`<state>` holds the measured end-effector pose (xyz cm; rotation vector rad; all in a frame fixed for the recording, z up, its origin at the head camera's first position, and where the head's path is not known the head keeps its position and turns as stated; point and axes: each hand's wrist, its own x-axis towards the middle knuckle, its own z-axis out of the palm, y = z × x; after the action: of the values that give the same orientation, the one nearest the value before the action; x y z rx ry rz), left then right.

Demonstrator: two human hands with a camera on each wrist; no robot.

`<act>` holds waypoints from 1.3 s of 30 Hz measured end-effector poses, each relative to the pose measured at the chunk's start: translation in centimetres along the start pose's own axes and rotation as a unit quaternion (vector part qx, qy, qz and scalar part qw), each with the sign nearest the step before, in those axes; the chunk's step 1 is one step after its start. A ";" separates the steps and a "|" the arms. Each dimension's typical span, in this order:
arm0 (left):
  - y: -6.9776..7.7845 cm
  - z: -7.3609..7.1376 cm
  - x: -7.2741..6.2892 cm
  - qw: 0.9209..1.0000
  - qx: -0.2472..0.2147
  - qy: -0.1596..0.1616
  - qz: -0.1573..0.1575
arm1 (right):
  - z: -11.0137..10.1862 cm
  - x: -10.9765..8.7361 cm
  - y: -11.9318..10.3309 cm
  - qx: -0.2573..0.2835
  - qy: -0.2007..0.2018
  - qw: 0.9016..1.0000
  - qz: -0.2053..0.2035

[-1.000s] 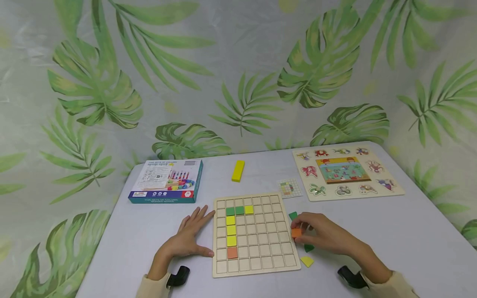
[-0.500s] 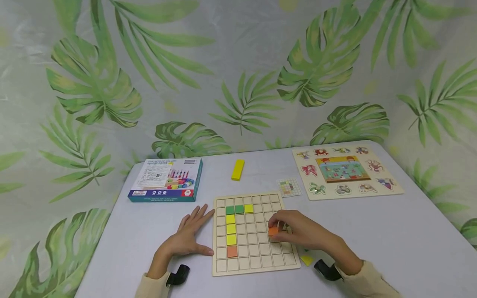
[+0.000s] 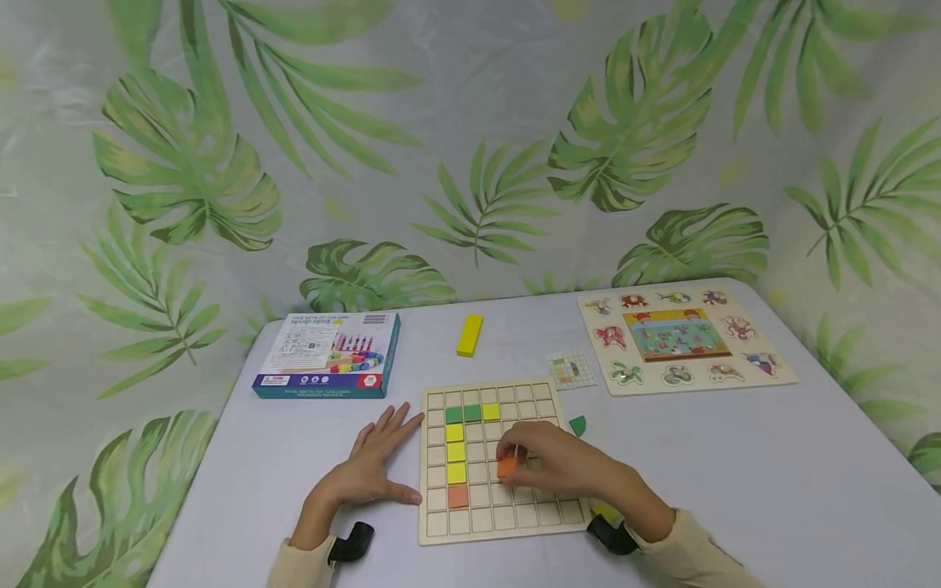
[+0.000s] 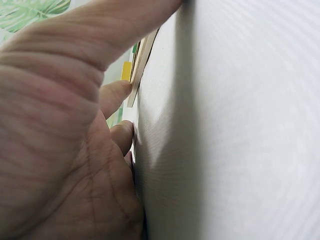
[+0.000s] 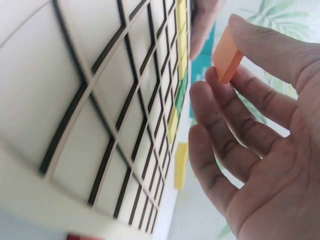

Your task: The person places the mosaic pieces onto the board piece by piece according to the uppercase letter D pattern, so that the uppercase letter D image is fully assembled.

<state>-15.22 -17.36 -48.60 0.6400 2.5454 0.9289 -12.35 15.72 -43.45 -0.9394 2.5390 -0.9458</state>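
A wooden grid board (image 3: 515, 516) lies on the white table. In its left part sit two green square tiles (image 3: 463, 414), several yellow square tiles (image 3: 456, 452) and one orange square tile (image 3: 458, 496). My right hand (image 3: 562, 459) pinches another orange square tile (image 5: 228, 57) between thumb and fingertips, over the middle of the board. My left hand (image 3: 371, 465) rests on the table with fingers spread; its thumb and index fingertip touch the board's left edge.
Green (image 3: 578, 425) and yellow (image 3: 604, 512) pieces lie right of the board. A small pattern card (image 3: 570, 371), a yellow block (image 3: 470, 336), a boxed toy set (image 3: 331, 357) and a sea-animal puzzle board (image 3: 684, 339) stand farther back.
My right hand has carried the orange tile leftward from beside the board's right edge to above its middle. A green piece at the right is uncovered again. My left hand has stayed put.
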 end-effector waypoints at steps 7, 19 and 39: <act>0.1 0.0 0.0 1.000 0.002 -0.002 -0.004 | 1.0 1.1 -0.7 -0.006 -0.007 1.000 -0.008; -0.1 0.1 -0.1 1.000 0.002 -0.001 -0.006 | 2.9 2.0 -1.7 -0.010 -0.010 1.000 0.001; 0.1 0.1 0.0 1.000 -0.002 0.001 -0.004 | 4.4 2.2 -2.0 -0.097 -0.016 0.995 0.029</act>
<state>-15.15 -17.31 -48.60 0.6292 2.5453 0.9314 -11.10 10.98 -45.51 -0.9180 2.6513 -0.6719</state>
